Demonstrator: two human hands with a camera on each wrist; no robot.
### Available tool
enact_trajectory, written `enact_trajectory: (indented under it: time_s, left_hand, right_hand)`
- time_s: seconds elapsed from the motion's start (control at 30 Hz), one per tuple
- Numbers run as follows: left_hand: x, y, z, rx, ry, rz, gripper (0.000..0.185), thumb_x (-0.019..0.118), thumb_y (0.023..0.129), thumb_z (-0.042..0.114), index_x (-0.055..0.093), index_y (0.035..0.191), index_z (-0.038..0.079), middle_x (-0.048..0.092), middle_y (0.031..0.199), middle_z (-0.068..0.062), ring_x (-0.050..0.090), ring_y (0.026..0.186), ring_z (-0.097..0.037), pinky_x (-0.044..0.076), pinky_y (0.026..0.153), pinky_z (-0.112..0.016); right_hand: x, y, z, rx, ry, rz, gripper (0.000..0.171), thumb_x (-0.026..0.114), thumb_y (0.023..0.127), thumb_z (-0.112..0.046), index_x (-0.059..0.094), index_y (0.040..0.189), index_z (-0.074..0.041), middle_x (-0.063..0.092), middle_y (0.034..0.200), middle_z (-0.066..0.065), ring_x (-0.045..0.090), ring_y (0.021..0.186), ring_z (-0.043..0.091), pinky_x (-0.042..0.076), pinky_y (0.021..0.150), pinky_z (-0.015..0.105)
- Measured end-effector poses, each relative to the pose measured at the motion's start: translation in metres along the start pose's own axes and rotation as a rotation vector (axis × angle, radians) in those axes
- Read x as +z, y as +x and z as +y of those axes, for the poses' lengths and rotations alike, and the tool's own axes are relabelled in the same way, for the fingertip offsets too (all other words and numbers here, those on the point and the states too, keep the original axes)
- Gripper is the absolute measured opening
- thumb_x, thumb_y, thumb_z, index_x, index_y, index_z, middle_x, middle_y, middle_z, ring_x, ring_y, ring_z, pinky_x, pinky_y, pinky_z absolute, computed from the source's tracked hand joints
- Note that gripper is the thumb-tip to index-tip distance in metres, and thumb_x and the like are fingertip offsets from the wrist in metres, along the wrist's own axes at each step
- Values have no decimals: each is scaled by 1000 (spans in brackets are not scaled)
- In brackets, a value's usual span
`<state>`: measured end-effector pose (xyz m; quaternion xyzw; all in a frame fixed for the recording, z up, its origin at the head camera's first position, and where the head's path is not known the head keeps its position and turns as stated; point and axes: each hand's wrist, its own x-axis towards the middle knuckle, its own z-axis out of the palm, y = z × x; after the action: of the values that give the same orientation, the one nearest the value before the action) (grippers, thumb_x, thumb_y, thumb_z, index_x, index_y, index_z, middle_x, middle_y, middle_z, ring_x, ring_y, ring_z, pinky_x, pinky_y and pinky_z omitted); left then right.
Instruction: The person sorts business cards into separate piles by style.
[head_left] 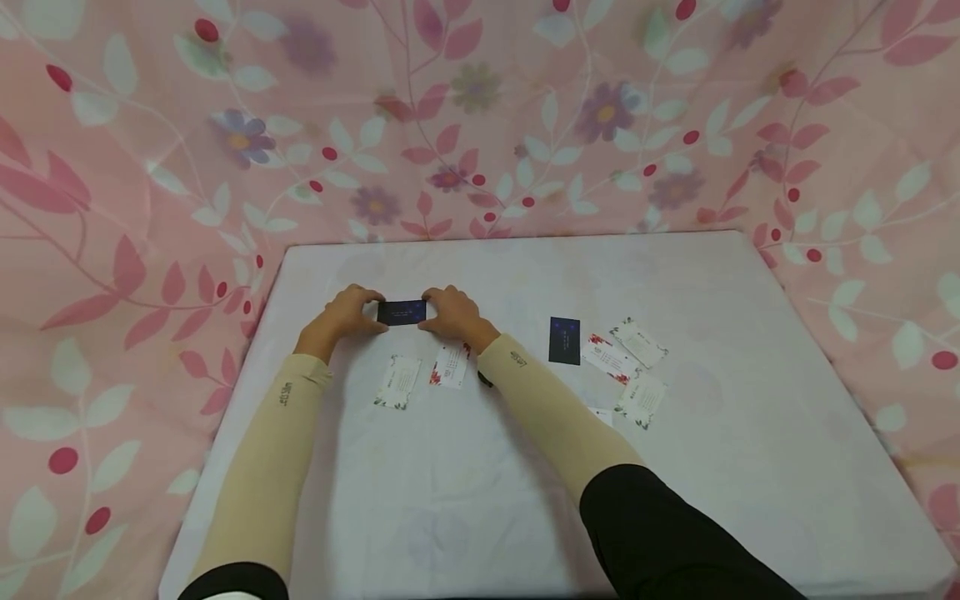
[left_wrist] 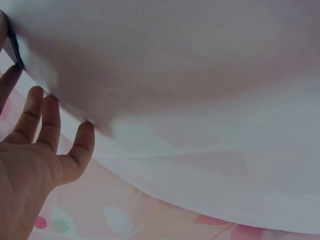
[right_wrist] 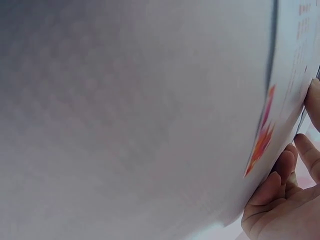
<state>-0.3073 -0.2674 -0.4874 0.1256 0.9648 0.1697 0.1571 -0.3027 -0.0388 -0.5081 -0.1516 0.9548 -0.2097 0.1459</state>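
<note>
A dark navy card (head_left: pixel 401 312) is held flat just above the white table (head_left: pixel 480 500), at its far left. My left hand (head_left: pixel 351 314) pinches the card's left end and my right hand (head_left: pixel 448 313) pinches its right end. In the left wrist view only the card's thin dark edge (left_wrist: pixel 15 47) shows at the top left, while my left hand's (left_wrist: pixel 35 150) other fingers lie spread against the table. In the right wrist view my right hand's fingers (right_wrist: pixel 280 185) curl beside a white card with a red flower (right_wrist: pixel 280 115).
Two white cards (head_left: pixel 398 382) (head_left: pixel 451 366) lie just below my hands. To the right lie another navy card (head_left: pixel 564 340) and several white cards (head_left: pixel 639 342). Pink floral cloth (head_left: pixel 480 108) surrounds the table.
</note>
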Motion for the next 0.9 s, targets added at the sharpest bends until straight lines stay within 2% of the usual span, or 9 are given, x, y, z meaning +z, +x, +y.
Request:
enact_trajectory:
  time_s: [0.3,0.6,0.9]
  left_hand:
    - [0,0,0,-1,-4,-2,64,80,83,30,55,138,8,47,139,-25,43,130,-44,28,102,-76]
    - [-1,-1,4,-20,17,-21,63,78,84,31,55,140,10,45,139,-25,43,129,-45,31,102,-74]
    - [0,0,3,-38,-4,-27,64,78,85,31,54,141,12,42,142,-24,40,131,-46,27,104,-74]
  right_hand:
    - [3,0,1,2,3,30,63,71,87,-49,51,142,-27,55,128,5,52,103,19,47,95,37]
    - [1,-3,0,-15,6,34,62,72,88,-47,51,142,-23,56,129,5,54,108,20,46,98,38]
    - [0,-2,1,-6,11,18,62,70,89,-47,49,142,-24,54,131,5,52,109,20,45,99,38]
